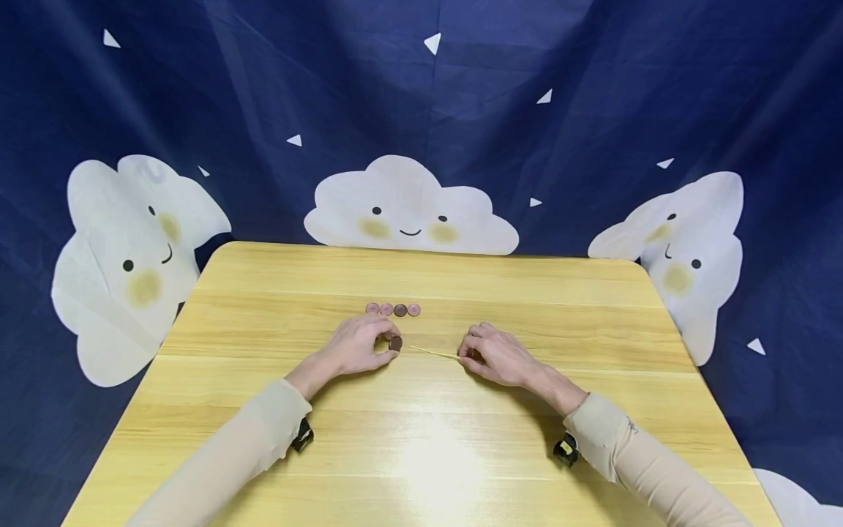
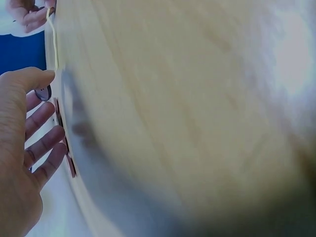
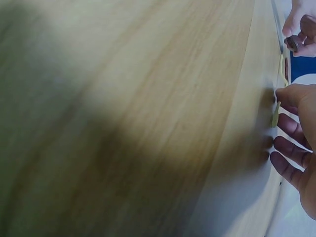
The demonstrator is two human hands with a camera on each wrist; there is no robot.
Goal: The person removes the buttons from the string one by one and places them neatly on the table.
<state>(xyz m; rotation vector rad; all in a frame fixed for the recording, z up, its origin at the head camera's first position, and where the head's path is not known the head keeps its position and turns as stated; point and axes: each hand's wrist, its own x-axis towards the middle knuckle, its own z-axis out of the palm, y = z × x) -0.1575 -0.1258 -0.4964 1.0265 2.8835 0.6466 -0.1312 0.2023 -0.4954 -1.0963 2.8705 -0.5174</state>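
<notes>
My left hand (image 1: 358,345) pinches a dark brown button (image 1: 395,344) between thumb and forefinger, its other fingers spread in the left wrist view. Opposite it, my right hand (image 1: 498,356) pinches a thin yellow string (image 1: 432,353). The string's free end points left and stops just short of the button, with a small gap between them. In the right wrist view, a short piece of the string (image 3: 276,116) hangs below the thumb. Whether the button's holes face the string cannot be made out.
Just beyond the left hand, several buttons lie in a row on the wooden table (image 1: 421,410): pink ones (image 1: 372,309) and one dark brown button (image 1: 400,310). A blue cloth with white clouds (image 1: 408,205) hangs behind the table's far edge.
</notes>
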